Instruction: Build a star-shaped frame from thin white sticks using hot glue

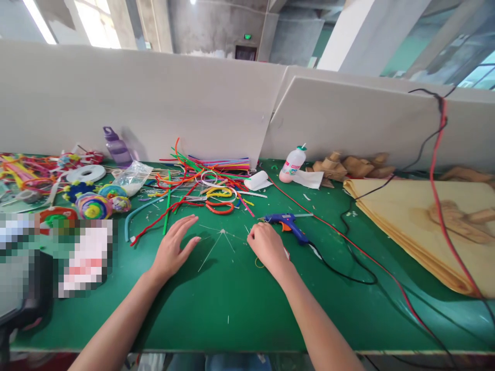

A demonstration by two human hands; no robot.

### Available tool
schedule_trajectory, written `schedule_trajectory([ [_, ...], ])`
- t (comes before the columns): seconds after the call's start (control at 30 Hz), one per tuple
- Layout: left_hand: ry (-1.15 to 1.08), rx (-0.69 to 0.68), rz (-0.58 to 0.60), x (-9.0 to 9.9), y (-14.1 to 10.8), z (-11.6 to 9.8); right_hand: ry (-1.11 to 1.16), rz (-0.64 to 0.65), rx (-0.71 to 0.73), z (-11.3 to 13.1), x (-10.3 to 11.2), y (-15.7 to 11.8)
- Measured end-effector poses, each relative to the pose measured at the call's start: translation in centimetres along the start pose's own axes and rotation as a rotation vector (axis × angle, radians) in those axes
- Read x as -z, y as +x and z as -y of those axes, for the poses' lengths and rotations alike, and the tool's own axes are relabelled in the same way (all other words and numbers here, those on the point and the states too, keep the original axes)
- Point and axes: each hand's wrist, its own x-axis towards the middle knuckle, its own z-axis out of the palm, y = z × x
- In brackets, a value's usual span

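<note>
My left hand (176, 247) hovers over the green table (232, 299) with its fingers stretched and its thumb apart, holding nothing. My right hand (268, 248) is closed, fingers curled down near the table top. A thin pale sliver shows by its fingertips, but what they grip is hidden. Between both hands lies a whitish blob with thin pale strands (222, 232) spreading out like a star. Just right of my right hand rests a blue glue gun (288, 222) with an orange trigger, its nozzle pointing left. Part of a small yellowish loop (259, 263) peeks out beside my right wrist.
Scissors with orange handles (219, 207) lie before a heap of colourful pipe cleaners (220, 164). A purple bottle (117, 148) and a glue bottle (293, 165) stand behind. Yarn crafts (93, 207) sit left; folded tan paper (410, 221) and a red cable (435, 170) are right.
</note>
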Motion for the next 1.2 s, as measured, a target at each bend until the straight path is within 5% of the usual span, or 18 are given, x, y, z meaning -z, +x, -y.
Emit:
schedule_trajectory([
  [0.2,-0.003,0.052,-0.075,-0.2,-0.3,0.5,-0.029,0.044,-0.022,1.5,0.9,0.3],
  [0.57,-0.059,-0.004,-0.268,0.6,-0.9,-1.1,0.034,-0.020,-0.139,0.0,1.8,-0.6],
  [0.93,-0.002,-0.052,-0.195,0.2,-1.6,-1.3,-0.053,0.059,-0.059,2.0,1.3,0.3],
  [1.2,-0.009,-0.035,-0.171,0.3,-1.6,-1.7,-0.038,0.048,-0.087,0.3,1.6,0.2],
])
